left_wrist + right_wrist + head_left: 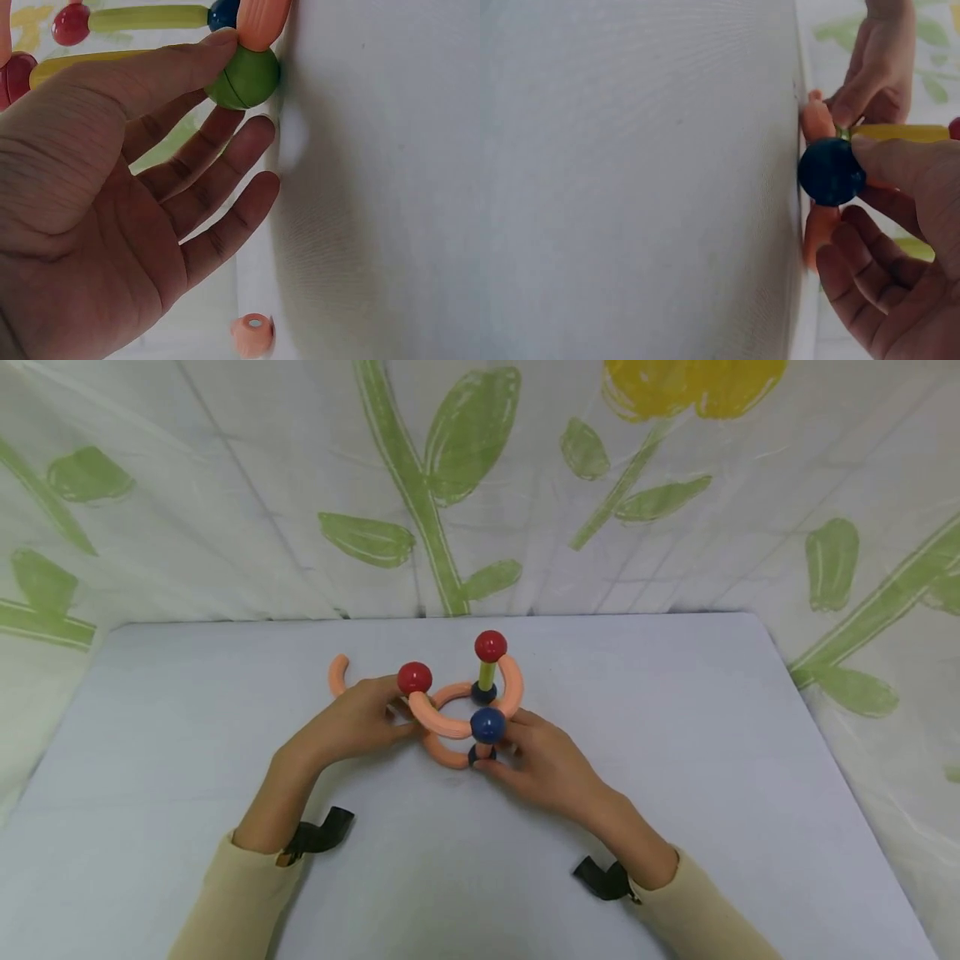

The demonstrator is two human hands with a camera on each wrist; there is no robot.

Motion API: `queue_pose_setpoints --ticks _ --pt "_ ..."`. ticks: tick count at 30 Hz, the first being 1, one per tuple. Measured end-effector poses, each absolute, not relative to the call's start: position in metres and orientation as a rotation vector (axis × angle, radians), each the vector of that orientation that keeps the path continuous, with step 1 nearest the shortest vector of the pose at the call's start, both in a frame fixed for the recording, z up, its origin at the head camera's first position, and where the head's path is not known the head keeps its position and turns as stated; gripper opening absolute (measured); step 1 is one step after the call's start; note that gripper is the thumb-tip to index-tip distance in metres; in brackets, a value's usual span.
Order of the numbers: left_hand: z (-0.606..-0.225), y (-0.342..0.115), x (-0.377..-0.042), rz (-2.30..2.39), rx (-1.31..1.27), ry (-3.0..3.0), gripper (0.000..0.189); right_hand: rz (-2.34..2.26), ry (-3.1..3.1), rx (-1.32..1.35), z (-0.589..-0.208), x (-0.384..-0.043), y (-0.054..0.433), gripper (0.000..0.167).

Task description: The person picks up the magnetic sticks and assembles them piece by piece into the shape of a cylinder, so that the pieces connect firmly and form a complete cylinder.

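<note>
A toy structure of balls and rods stands on the table between both hands. Its lower ring has curved orange rods and dark blue balls. Higher up are two red balls, a blue ball and more curved orange rods. An upright yellow-green rod joins one red ball to the base. My left hand pinches a low green ball between thumb and fingers, the other fingers spread. My right hand pinches a low dark blue ball at the near side.
A loose curved orange rod lies on the white table, just beyond my left hand. Behind the table's far edge hangs a pale cloth with painted leaves and a yellow flower. Black straps with stubby mounts are on both wrists.
</note>
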State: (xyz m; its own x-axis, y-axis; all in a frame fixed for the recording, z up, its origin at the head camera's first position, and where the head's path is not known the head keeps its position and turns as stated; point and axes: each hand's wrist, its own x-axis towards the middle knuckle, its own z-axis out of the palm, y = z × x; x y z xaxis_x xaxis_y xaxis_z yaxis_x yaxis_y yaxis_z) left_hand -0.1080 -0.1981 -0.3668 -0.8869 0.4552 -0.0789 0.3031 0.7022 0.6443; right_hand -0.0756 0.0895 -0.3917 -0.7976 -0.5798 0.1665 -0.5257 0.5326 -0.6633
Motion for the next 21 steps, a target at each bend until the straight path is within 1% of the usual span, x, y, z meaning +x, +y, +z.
queue_pose_setpoints --ticks 5,11,15,21 --pt "-0.362 -0.198 -0.105 0.933 0.577 2.65 0.031 -1.12 2.739 -0.915 -0.393 -0.078 0.092 0.014" --pt "-0.357 -0.198 -0.103 0.914 0.591 2.608 0.031 -1.233 2.704 -0.864 -0.393 -0.082 0.097 0.024" --pt "-0.353 -0.198 -0.101 0.91 0.584 2.56 0.034 -1.263 2.718 -0.844 -0.393 -0.085 0.099 0.023" --pt "-0.349 -0.201 -0.1 0.899 0.578 2.534 0.03 -1.311 2.74 -0.813 -0.391 -0.087 0.1 0.023"
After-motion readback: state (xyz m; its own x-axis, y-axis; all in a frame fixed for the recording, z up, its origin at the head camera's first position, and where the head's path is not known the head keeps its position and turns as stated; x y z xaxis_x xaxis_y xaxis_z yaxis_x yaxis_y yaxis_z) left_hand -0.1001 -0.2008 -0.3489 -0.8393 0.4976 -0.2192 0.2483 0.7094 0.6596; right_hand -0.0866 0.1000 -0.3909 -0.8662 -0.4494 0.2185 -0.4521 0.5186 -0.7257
